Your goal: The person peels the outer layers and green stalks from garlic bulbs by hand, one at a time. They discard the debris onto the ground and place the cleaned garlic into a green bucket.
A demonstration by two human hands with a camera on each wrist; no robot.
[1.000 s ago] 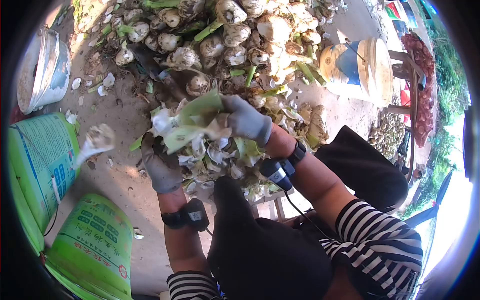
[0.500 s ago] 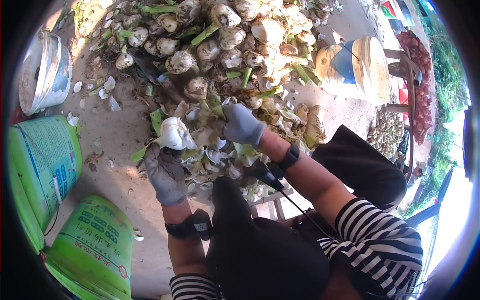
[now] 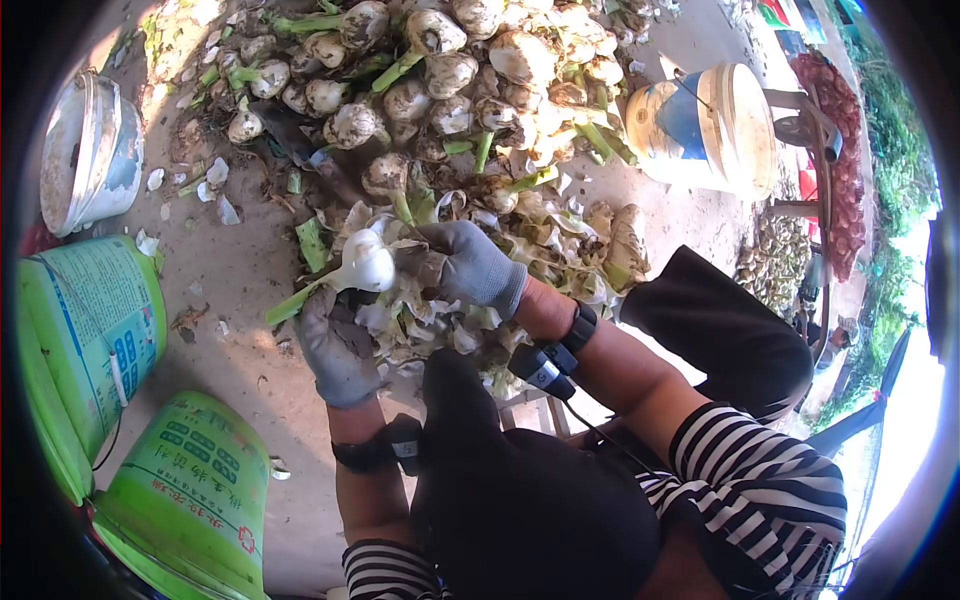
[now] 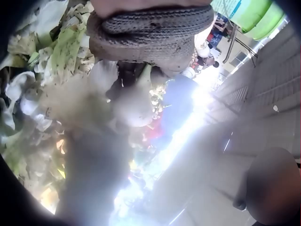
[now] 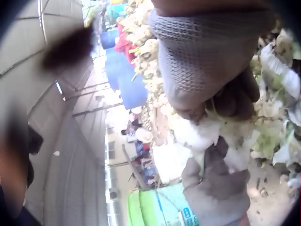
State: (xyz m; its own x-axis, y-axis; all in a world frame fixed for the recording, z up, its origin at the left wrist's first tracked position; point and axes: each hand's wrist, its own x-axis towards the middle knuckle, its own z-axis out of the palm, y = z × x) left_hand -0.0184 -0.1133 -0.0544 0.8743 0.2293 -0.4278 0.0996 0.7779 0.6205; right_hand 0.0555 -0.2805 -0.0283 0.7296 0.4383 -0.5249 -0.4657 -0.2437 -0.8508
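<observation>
In the head view a white garlic bulb with a green stem lies across the fingers of the grey-gloved left hand, which grips it by the stem. Close on the bulb's right is the gloved right hand, fingers curled, pinching what looks like a strip of skin. The right wrist view shows the right hand above the bulb and the left hand below it. The bulb is blurred under the left hand in the left wrist view.
Peeled skins and leaves lie heaped beneath the hands. Beyond them is a pile of dirty garlic bulbs. Green buckets stand at left, a whitish bucket at upper left and another bucket at right.
A bulb seen in the air at left a second ago is gone from there. The leafy bulb between the hands now shows smooth and white, and the right hand has come back close to it.
</observation>
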